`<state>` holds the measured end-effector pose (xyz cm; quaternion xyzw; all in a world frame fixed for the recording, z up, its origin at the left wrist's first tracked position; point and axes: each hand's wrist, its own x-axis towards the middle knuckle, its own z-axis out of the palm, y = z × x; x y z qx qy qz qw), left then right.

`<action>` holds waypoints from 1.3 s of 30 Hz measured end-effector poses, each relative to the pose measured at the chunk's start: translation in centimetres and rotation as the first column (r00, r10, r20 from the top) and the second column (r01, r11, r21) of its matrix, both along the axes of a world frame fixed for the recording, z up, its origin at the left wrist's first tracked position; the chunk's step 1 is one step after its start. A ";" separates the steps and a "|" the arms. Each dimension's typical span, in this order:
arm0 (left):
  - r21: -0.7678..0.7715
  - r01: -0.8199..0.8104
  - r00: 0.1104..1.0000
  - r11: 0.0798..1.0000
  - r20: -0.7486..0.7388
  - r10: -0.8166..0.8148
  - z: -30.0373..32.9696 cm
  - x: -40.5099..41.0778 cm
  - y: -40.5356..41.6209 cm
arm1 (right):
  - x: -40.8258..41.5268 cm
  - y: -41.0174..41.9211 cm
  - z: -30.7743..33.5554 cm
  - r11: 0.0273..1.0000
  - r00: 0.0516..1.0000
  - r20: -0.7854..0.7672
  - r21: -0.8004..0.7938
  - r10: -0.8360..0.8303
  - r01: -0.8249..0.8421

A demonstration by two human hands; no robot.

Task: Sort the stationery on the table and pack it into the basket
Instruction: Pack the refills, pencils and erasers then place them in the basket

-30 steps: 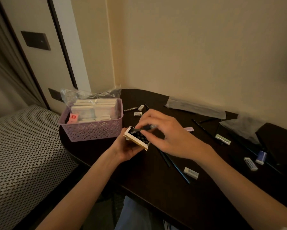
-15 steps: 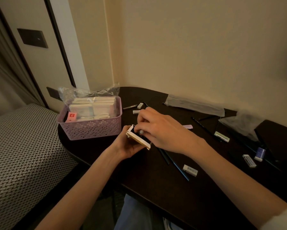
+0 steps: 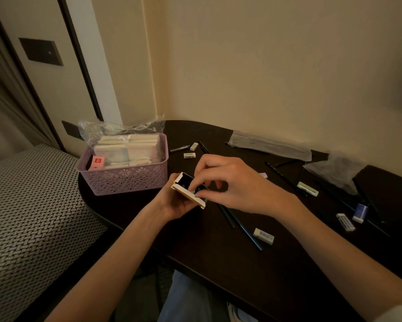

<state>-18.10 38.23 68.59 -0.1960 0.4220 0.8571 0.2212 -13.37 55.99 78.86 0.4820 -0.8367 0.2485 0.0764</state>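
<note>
While the left hand (image 3: 175, 202) cups a small open box (image 3: 189, 190) from below, the right hand (image 3: 230, 182) pinches something tiny at its mouth — too small to name. Just left of the box stands the purple basket (image 3: 125, 182), packed with packets; right of it, pencils (image 3: 239, 225) and erasers (image 3: 263, 235) lie scattered on the dark counter (image 3: 218, 263).

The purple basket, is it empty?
No, the purple basket already holds several pale packets and a small card with a red label.
</note>
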 end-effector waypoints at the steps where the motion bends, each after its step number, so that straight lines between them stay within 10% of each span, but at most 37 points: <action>1: -0.010 0.003 1.000 1.000 -0.002 -0.003 0.0 0.0 0.0 | 0.0 0.0 0.1 1.000 1.000 -0.009 -0.001 0.009 -0.009; 29: -0.068 0.076 0.997 0.995 0.009 -0.076 -0.4 -0.4 0.5 | -2.4 -1.2 -1.2 0.971 0.918 -0.392 0.192 -0.059 0.144; 39: -0.027 -0.099 0.990 0.995 0.097 0.101 0.1 -0.1 -1.6 | -7.4 -1.5 -1.8 0.955 0.973 0.160 -0.218 -0.169 0.202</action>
